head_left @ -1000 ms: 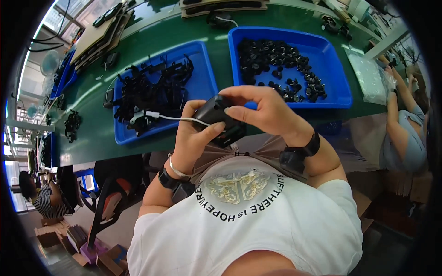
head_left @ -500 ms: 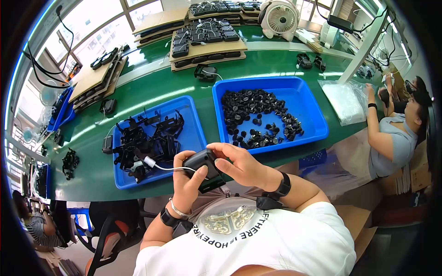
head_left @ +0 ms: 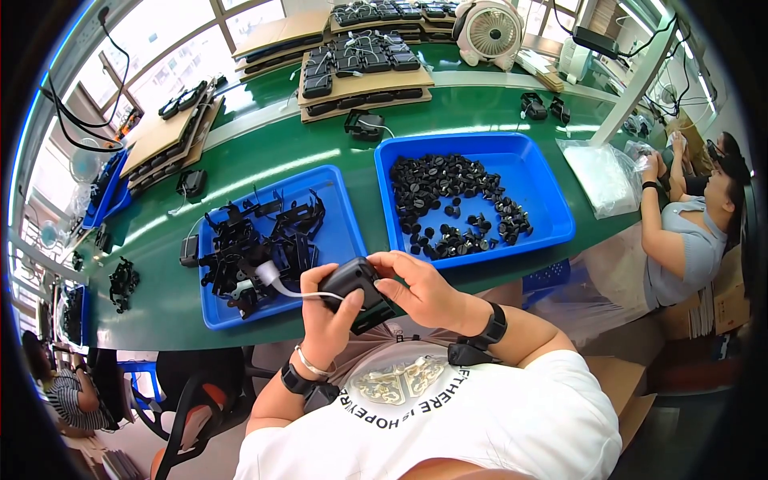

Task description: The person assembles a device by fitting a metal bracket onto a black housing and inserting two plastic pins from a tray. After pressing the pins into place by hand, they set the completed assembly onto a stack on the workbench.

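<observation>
Close to my body, my left hand point(head_left: 324, 320) is wrapped round a black boxy device point(head_left: 352, 278), thumb across its near side. A white cable runs from it to a white plug point(head_left: 266, 273), which dangles over the left blue tray point(head_left: 350, 212). My right hand point(head_left: 428, 292) grips the device's right side, with the fingers along the top edge and the thumb bent against it. Whether a small part sits under those fingertips is hidden. Black plastic brackets point(head_left: 260, 240) lie tangled in the left tray. The right blue tray point(head_left: 548, 200) holds many black thumbscrews point(head_left: 436, 180).
Cardboard sheets point(head_left: 372, 94) stacked with black devices stand at the back, beside a fan point(head_left: 490, 34). Single devices point(head_left: 366, 124) sit on the green table point(head_left: 264, 172). A plastic-wrapped stack point(head_left: 596, 178) lies at the right, near a seated co-worker point(head_left: 680, 240).
The white plug has swung slightly to the right on its cable. Both hands keep nearly the same hold on the device. At the right, the co-worker's hand has shifted.
</observation>
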`<state>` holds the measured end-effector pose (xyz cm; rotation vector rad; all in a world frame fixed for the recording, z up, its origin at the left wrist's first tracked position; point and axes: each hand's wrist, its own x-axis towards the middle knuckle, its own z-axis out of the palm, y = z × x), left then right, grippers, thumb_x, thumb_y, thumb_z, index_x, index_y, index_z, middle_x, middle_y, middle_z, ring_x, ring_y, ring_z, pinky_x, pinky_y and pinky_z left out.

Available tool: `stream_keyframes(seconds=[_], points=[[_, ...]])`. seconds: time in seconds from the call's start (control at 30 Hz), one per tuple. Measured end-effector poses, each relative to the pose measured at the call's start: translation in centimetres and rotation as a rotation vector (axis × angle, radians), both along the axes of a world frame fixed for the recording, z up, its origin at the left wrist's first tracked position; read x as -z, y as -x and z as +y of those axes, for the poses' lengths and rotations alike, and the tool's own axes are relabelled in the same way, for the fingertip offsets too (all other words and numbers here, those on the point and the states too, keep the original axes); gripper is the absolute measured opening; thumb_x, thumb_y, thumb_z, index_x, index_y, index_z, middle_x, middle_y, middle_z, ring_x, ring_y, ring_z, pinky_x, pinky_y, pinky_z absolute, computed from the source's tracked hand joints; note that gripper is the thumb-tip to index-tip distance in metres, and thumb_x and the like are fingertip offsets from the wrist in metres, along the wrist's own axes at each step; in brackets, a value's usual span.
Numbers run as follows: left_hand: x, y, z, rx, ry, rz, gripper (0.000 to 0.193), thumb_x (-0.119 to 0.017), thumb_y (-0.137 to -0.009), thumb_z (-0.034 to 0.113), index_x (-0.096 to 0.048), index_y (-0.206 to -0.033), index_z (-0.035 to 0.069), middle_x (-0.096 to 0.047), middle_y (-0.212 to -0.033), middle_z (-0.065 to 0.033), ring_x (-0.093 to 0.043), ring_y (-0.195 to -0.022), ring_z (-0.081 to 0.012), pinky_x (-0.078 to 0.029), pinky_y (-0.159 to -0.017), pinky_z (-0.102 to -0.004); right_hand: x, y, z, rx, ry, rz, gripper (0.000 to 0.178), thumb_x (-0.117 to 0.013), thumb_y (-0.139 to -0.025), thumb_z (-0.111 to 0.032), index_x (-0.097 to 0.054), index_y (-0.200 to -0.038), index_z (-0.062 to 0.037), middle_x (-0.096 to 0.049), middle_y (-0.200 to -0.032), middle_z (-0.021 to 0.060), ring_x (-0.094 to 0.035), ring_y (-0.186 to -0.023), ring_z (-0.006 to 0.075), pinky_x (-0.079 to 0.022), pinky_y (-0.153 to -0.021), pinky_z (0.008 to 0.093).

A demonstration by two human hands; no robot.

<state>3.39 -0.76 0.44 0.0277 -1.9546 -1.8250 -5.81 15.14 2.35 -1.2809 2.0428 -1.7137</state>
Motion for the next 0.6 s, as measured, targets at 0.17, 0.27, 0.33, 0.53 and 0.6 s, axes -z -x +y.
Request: stream_keyframes(seconds=[0.17,0.27,0.33,0.53,0.6], points=[[-0.30,-0.69,-0.48,0.008,0.115,0.024,0.049,-0.068,-0.079,0.016,-0.039,-0.115,0.002,-0.051,-0.100,-0.0098,-0.052,-0.086,-0.0131,-0.045,-0.075,-0.0262,0.07,-0.70,0.13,-0.039,0.020,-0.070,0.035,-0.052,-0.093,-0.021,-0.047,-0.117,0.0035,-0.057,-0.105,0.0106,-0.055,-0.098,0.0167,-0.044,-0.086,0.0284],[0.52,-0.52,-1.00,-0.009,0.297,0.135,0.049,-0.069,-0.078,0.016,-0.039,-0.115,0.002,-0.051,-0.099,-0.0098,-0.052,-0.086,-0.0132,-0.045,-0.075,-0.0259,0.14,-0.89,0.13,-0.054,0.043,-0.130,0.036,-0.052,-0.093,-0.021,-0.047,-0.117,0.0038,-0.056,-0.105,0.0101,-0.055,-0.099,0.0158,-0.044,-0.086,0.0282],[0.10,-0.47,-0.84,0.026,0.163,0.072,0.049,-0.069,-0.078,0.016,-0.039,-0.114,0.002,-0.051,-0.099,-0.0097,-0.052,-0.086,-0.0130,-0.045,-0.075,-0.0259,0.09,-0.76,0.21,-0.072,0.019,-0.199,0.036,-0.052,-0.093,-0.022,-0.047,-0.118,0.0035,-0.056,-0.105,0.0095,-0.054,-0.099,0.0156,-0.044,-0.087,0.0281],[0.11,-0.36,-0.16,0.063,-0.228,-0.100,0.048,-0.069,-0.077,0.015,-0.040,-0.113,0.002,-0.051,-0.098,-0.0088,-0.052,-0.086,-0.0122,-0.045,-0.075,-0.0256,-0.49,-0.66,0.26,-0.072,-0.027,-0.148,0.039,-0.054,-0.091,-0.025,-0.049,-0.117,0.0035,-0.056,-0.105,0.0138,-0.058,-0.094,0.0208,-0.046,-0.083,0.0297],[0.33,-0.58,-0.46,0.048,-0.099,-0.069,0.048,-0.069,-0.077,0.015,-0.040,-0.113,0.002,-0.051,-0.097,-0.0085,-0.051,-0.085,-0.0121,-0.045,-0.075,-0.0254,-0.09,-0.80,0.32,-0.070,-0.026,-0.148,0.039,-0.054,-0.092,-0.024,-0.047,-0.119,0.0034,-0.056,-0.104,0.0108,-0.056,-0.096,0.0172,-0.045,-0.085,0.0284]])
